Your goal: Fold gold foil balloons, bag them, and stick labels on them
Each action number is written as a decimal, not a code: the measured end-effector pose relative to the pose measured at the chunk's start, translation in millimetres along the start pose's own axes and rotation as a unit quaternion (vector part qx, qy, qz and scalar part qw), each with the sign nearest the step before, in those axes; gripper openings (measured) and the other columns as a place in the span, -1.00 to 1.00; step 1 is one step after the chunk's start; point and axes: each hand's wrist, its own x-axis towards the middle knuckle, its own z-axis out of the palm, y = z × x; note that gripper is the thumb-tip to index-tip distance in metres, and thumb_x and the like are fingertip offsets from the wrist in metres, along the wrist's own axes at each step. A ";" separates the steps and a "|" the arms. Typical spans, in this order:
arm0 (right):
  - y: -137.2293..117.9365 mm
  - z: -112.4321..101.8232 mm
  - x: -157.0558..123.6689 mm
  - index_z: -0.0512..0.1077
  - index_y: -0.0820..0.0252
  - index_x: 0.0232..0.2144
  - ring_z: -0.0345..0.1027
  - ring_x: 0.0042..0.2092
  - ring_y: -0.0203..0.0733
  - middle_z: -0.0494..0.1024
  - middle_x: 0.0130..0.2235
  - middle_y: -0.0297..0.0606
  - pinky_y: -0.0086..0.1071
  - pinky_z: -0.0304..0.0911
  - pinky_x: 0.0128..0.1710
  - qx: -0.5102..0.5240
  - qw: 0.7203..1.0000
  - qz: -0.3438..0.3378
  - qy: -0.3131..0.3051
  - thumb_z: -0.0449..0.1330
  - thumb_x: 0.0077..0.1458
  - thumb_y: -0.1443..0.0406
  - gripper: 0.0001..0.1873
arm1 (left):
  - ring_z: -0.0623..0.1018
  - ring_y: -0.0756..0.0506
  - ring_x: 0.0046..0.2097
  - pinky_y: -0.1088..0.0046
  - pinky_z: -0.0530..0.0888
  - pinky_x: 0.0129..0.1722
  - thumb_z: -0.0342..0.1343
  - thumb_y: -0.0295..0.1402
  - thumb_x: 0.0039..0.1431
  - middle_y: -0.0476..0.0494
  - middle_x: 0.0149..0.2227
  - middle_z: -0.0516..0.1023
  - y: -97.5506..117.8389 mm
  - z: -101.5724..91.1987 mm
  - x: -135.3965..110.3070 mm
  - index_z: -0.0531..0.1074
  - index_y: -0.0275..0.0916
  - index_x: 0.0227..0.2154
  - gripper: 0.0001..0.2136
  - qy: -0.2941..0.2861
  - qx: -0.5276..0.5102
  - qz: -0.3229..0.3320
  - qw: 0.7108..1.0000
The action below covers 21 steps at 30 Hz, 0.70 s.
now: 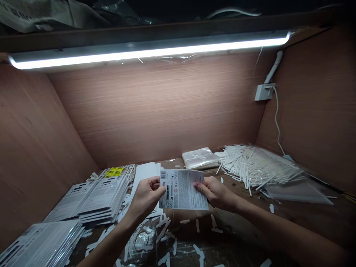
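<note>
Two hands on one printed card [185,189], held up over the middle of the bench [239,226], text side to the camera, barcode at upper left. Left hand [148,194]: grip closed on the card's left edge, thumb against curled fingers. Right hand [217,191]: grip clamped on the right edge, thumb flat on the printed face, other fingers mostly hidden behind.

Progress, judged from layout only: partway. Three stacks of similar cards at left: near stack [41,241] at the front, outer stack [71,198] toward the left wall, inner stack [104,196] right beside it. Likely the done share, but could be supply; cannot tell. Count per stack not readable either.

Card in the hands is on no stack, so call that one unfinished. What its far side carries: cannot tell.

Still sitting out: big heap of white sticks [236,163] at right, loose, partly under a clear bag [283,170]. Bundle of clear sleeves [200,157] at the back, tied, looks unused. White sheets [145,174] lie behind the left hand, partly covered by it. Paper scraps [198,254] all over the front, not cleared.
</note>
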 end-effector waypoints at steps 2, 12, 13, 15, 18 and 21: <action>0.3 -0.1 -0.4 0.26 0.20 -0.54 0.10 -0.54 -0.37 0.28 -0.53 -0.34 -0.47 -0.06 -0.60 0.000 1.000 0.002 -0.010 0.07 0.31 -0.12 -0.42 | 0.58 -0.11 -0.40 0.43 0.49 -0.36 0.24 -0.39 -0.04 -0.09 -0.48 0.61 2.2 2.3 -3.1 0.62 -0.32 -0.33 -0.81 0.018 0.022 0.009 1.000; -7.1 -14.0 -2.7 0.33 0.22 -0.47 0.14 -0.62 -0.39 0.31 -0.57 -0.40 -0.51 0.04 -0.70 0.066 0.994 0.046 -0.071 0.10 0.27 -0.16 -0.42 | 0.63 -0.17 -0.15 0.44 0.50 -0.29 0.14 -0.53 0.05 -0.25 -0.19 0.68 -8.0 12.4 -5.1 0.60 -0.34 -0.13 -0.70 -0.152 -0.145 -0.054 0.976; -6.9 -16.1 -2.7 0.33 0.23 -0.48 0.14 -0.63 -0.39 0.30 -0.58 -0.40 -0.51 0.04 -0.70 0.069 0.994 0.050 -0.074 0.11 0.26 -0.17 -0.41 | 0.63 -0.18 -0.14 0.44 0.50 -0.29 0.14 -0.54 0.06 -0.26 -0.18 0.68 -8.9 12.2 -5.3 0.60 -0.34 -0.12 -0.69 -0.145 -0.141 -0.055 0.978; -5.5 -20.1 -2.5 0.33 0.23 -0.48 0.14 -0.64 -0.39 0.30 -0.59 -0.41 -0.51 0.04 -0.72 0.076 0.992 0.057 -0.079 0.12 0.24 -0.19 -0.39 | 0.63 -0.17 -0.12 0.43 0.51 -0.26 0.13 -0.56 0.08 -0.25 -0.17 0.67 -9.2 11.5 -6.5 0.60 -0.34 -0.09 -0.68 -0.133 -0.145 -0.055 0.979; -2.2 -25.8 -1.8 0.34 0.24 -0.48 0.13 -0.64 -0.40 0.29 -0.60 -0.41 -0.51 0.03 -0.72 0.087 0.991 0.064 -0.078 0.14 0.20 -0.22 -0.36 | 0.64 -0.17 -0.10 0.40 0.54 -0.17 0.16 -0.55 0.13 -0.25 -0.16 0.67 -5.9 8.8 -9.1 0.60 -0.33 -0.08 -0.70 -0.148 -0.180 -0.055 0.971; 0.3 -31.5 -1.1 0.37 0.27 -0.45 0.15 -0.63 -0.41 0.31 -0.58 -0.40 -0.52 0.05 -0.71 0.100 0.989 0.072 -0.082 0.15 0.19 -0.23 -0.35 | 0.64 -0.17 -0.08 0.37 0.54 -0.11 0.23 -0.42 0.25 -0.30 -0.12 0.66 -1.3 2.9 -10.7 0.60 -0.33 -0.05 -0.76 -0.190 -0.203 -0.044 0.960</action>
